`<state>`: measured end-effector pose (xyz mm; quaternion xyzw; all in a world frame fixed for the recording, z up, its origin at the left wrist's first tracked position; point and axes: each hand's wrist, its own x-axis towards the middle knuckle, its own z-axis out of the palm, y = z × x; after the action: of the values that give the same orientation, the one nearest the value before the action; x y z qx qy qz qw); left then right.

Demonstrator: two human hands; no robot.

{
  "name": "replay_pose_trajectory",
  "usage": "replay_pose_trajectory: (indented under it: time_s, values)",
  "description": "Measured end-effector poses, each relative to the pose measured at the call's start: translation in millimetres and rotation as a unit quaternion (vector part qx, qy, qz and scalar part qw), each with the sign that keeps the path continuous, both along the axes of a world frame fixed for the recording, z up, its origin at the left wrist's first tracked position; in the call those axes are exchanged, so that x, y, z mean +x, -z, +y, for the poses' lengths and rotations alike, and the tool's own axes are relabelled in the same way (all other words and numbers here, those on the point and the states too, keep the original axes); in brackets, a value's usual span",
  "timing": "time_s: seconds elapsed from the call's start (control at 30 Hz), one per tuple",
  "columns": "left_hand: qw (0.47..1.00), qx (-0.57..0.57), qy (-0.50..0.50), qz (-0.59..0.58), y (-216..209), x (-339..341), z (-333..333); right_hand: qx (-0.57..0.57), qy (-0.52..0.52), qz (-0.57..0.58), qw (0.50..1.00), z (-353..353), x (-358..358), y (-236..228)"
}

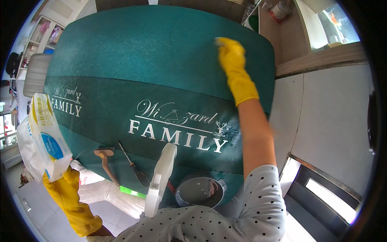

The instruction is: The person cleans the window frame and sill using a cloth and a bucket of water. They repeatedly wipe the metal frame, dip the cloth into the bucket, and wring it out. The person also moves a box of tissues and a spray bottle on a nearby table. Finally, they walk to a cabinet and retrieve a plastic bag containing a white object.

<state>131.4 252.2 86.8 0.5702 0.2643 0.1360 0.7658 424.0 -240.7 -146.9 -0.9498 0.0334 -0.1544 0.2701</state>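
My left hand point(66, 185), in a yellow rubber glove, grips the bottom of a white plastic package point(48, 141) with blue and yellow print, held up beside the table's left edge. At the far right of the table my right hand point(231, 52), also gloved in yellow, is closed and slightly blurred. A small greyish bit shows at its fingertips; I cannot make out what it is. Under that hand lies a dark green tablecloth point(133, 44) with white lettering, looking wet and shiny in places.
Along the table's near side lie a wooden-handled brush point(105, 159), a thin metal tool with a dark handle point(131, 161) and a bright green object point(132, 192). A long white plastic device point(161, 173) stands out beside a grey basin point(221, 187) of cloudy liquid. Wooden shelving point(286, 36) borders the right.
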Motion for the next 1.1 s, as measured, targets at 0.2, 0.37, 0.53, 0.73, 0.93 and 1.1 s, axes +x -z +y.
replay_pose_trajectory:
  time_s: [0.2,0.37,0.53,0.73,0.93,1.1]
  values:
    - [0.978,0.202,0.036,0.022,29,-15,24,0.084,-0.434,0.149,0.884,87,-150,-16]
    - [0.908,0.413,-0.002,0.076,31,4,-17,0.070,-0.290,0.150,0.943,23,-145,-23]
    - [0.989,0.146,0.000,0.034,41,-8,14,0.241,0.124,0.037,0.962,-76,-3,26]
    - [0.995,-0.076,0.061,0.007,38,-28,39,0.148,-0.100,0.034,0.983,65,48,5]
    - [0.992,0.004,0.114,0.062,89,44,37,0.152,-0.255,0.030,0.955,107,-93,12]
    - [0.737,0.591,0.327,-0.010,126,112,-8,0.161,-0.184,0.037,0.969,21,-227,-14]
